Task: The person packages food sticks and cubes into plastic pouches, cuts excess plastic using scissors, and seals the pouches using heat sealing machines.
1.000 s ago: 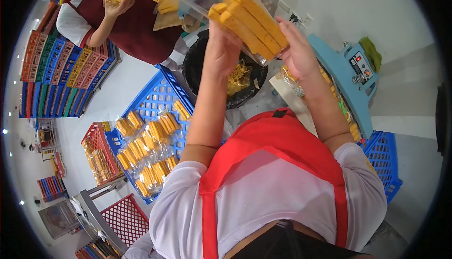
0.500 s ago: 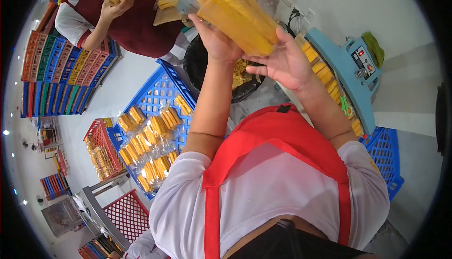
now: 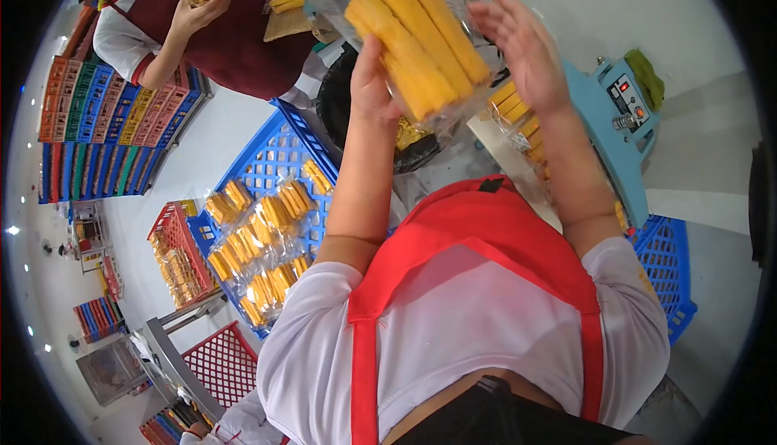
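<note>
A clear plastic bag of thick yellow snack sticks (image 3: pixel 421 48) is tilted in front of me at the top of the view. My left hand (image 3: pixel 374 85) grips its lower left side, the thumb lying over the plastic and the other fingers hidden behind. On the bag's other side is my right hand (image 3: pixel 526 52), open with its fingers apart. Its fingertips are close to the plastic; whether they touch it I cannot tell. Below the bag stands a black-lined bin (image 3: pixel 336 109) with yellow pieces inside.
A blue sealing machine (image 3: pixel 603 133) stands at right, filled bags (image 3: pixel 526 125) beside it. Several packed bags (image 3: pixel 263 226) lie on a blue crate (image 3: pixel 279 150). At upper left a co-worker in a maroon apron (image 3: pixel 235 48) holds another bag. Stacked crates (image 3: pixel 113 113) stand farther left.
The bag has turned to show its broad face and separate sticks. My right hand has come off its lower end and moved up to the right. My left hand has shifted slightly right.
</note>
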### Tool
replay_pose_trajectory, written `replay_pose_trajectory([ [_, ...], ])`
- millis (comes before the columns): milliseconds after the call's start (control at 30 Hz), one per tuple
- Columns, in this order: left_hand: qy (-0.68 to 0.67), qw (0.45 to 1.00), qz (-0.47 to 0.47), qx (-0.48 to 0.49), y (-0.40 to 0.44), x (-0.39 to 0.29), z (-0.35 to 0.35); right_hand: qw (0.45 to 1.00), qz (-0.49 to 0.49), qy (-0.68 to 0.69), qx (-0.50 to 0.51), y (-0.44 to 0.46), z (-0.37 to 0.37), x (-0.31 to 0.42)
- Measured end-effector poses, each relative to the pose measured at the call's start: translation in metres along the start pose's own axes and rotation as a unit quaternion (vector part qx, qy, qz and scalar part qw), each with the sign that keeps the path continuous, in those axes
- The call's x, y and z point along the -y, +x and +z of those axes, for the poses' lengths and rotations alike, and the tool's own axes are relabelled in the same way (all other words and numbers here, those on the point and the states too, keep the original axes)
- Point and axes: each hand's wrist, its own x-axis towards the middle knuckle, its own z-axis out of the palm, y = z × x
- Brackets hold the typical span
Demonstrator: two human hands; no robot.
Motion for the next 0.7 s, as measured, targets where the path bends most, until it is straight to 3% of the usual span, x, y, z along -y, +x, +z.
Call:
replay_pose_trajectory([
  [67,-0.232,0.965,-0.112,0.053,-0.006,0.013,-0.007,0.985,0.086,-0.149,0.032,0.028,-0.003,0.007],
  [100,-0.321,0.938,-0.126,0.039,-0.01,0.018,0.01,0.985,0.085,-0.15,0.027,0.041,-0.003,0.002],
  [167,-0.273,0.952,-0.137,0.012,-0.017,0.027,0.028,0.937,0.304,-0.057,0.165,0.066,-0.003,-0.011],
  [200,-0.223,0.964,-0.142,-0.016,-0.018,0.031,0.032,0.937,0.304,-0.057,0.162,0.072,-0.011,-0.028],
  [233,-0.265,0.95,-0.118,-0.119,-0.018,0.035,0.033,0.901,0.395,0.084,0.16,0.071,-0.021,-0.054],
  [267,-0.266,0.949,-0.117,-0.12,-0.02,0.033,0.028,0.836,0.476,0.223,0.155,0.067,-0.026,-0.074],
  [333,-0.396,0.9,-0.153,-0.103,-0.024,0.024,0.016,0.843,0.458,0.245,0.14,0.052,-0.019,-0.086],
  [400,-0.355,0.916,-0.13,-0.133,-0.027,0.023,0.017,0.846,0.442,0.271,0.127,0.04,-0.002,-0.082],
  [433,-0.344,0.922,-0.127,-0.128,-0.029,0.022,0.017,0.875,0.452,0.167,0.054,0.036,0.01,-0.068],
  [533,-0.354,0.917,-0.125,-0.132,-0.033,0.023,0.011,0.883,0.464,0.06,-0.031,0.035,0.011,-0.073],
  [567,-0.36,0.914,-0.128,-0.134,-0.034,0.023,0.009,0.854,0.461,0.229,0.075,0.035,-0.004,-0.095],
  [600,-0.366,0.911,-0.13,-0.137,-0.035,0.023,0.007,0.79,0.439,0.389,0.176,0.036,-0.004,-0.098],
  [633,-0.368,0.911,-0.124,-0.139,-0.036,0.023,0.004,0.787,0.445,0.389,0.178,0.035,-0.006,-0.1],
  [700,-0.329,0.922,-0.162,-0.125,-0.038,0.022,-0.007,0.88,0.439,0.152,0.098,0.036,-0.002,-0.097],
])
